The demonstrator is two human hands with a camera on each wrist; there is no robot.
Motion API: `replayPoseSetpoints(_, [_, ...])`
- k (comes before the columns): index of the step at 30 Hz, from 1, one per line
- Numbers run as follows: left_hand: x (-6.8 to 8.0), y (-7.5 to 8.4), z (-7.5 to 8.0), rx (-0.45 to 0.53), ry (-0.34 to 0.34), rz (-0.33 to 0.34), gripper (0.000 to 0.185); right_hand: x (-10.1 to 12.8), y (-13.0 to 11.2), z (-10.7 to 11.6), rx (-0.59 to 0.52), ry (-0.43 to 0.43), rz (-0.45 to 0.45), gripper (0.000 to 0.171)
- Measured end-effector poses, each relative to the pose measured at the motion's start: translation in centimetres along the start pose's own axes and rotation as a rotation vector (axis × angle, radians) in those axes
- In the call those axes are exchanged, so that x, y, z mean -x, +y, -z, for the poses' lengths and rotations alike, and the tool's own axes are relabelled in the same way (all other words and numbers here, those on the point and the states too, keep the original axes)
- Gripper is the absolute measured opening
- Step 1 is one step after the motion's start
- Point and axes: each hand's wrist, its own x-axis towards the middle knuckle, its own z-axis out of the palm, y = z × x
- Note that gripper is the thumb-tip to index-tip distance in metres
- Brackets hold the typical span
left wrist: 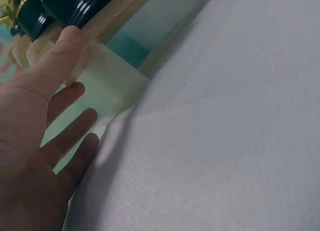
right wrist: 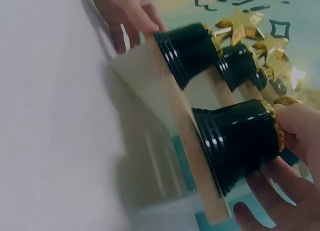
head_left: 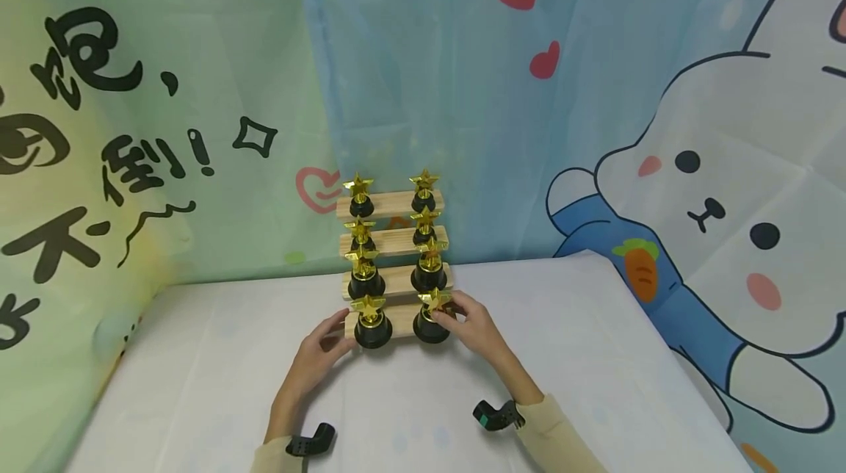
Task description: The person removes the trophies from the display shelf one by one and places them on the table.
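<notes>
**Hands at lowest plank of trophy stack**

Right hand [head_left: 474, 327] pinches the near right trophy [head_left: 431, 319] at its star. Left hand [head_left: 322, 349], fingers spread and relaxed, thumb touching the lowest plank's [head_left: 396, 319] left end beside the left trophy [head_left: 372, 323]. Stack stands mid-table [head_left: 595, 355].

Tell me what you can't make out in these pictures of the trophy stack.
- Head view: what holds each wooden plank up is unclear; the star trophies stand in front.
- Head view: whether the left hand touches the lowest plank is too small to tell.
- Left wrist view: the trophies are cut off by the top edge.
- Right wrist view: the right hand covers the nearest trophy's star; farther stars are blurred.
</notes>
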Motion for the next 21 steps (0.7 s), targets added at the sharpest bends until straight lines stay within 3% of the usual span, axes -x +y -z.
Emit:
replayPoseSetpoints(9, [0.0, 0.2, -0.1, 0.034, -0.007, 0.01, 0.067, 1.6, -2.9, -0.2, -0.053, 0.041, 0.019, 0.025])
replayPoseSetpoints(21, [0.2, 0.3, 0.0, 0.027, 0.001, 0.002, 0.064, 4.1, -7.8, -1.0, -0.044, -0.047, 0.037, 0.025])
